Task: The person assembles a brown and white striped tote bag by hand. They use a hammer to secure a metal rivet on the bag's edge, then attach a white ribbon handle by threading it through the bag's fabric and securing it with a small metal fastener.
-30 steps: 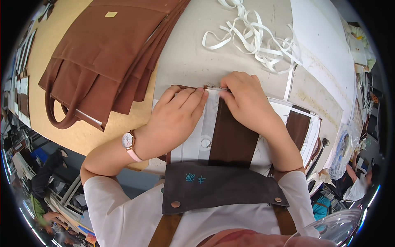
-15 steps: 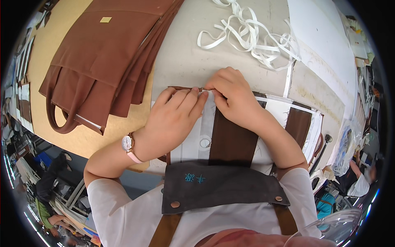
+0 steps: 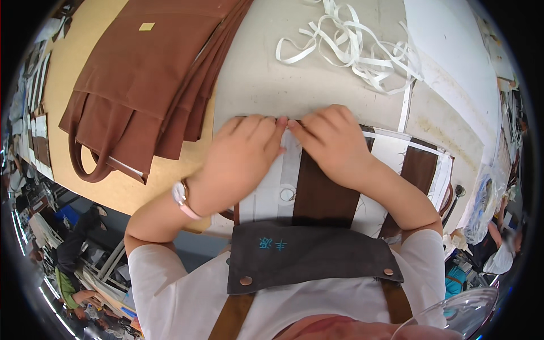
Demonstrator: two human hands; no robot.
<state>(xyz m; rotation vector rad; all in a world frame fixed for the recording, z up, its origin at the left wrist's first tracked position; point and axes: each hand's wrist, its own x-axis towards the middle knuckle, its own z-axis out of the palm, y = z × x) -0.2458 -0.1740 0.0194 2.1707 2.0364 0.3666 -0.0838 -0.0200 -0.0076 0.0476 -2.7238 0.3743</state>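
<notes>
A brown and white bag panel [image 3: 326, 190] lies in front of me, its back side up, with a round disc [image 3: 287, 193] set into a pale strip. My left hand [image 3: 243, 156] bends its fingers over the far edge of this panel, pinching it. Just beside it, my right hand [image 3: 337, 144] grips the same edge, its fingers curled down over it. The two thumbs almost meet at the edge. What lies beneath the fingers is hidden.
A stack of brown bag pieces with handles [image 3: 127, 90] lies at the far left. Tangled white tape [image 3: 351, 45] rests beyond my hands. More white-edged brown panels [image 3: 419, 170] lie to the right, near a clear plastic bag [image 3: 481, 209]. Other people are in the background.
My right hand has shifted from a raised pinch at the edge to lie lower, with its fingers curled along it. The left hand has turned slightly, staying at the edge.
</notes>
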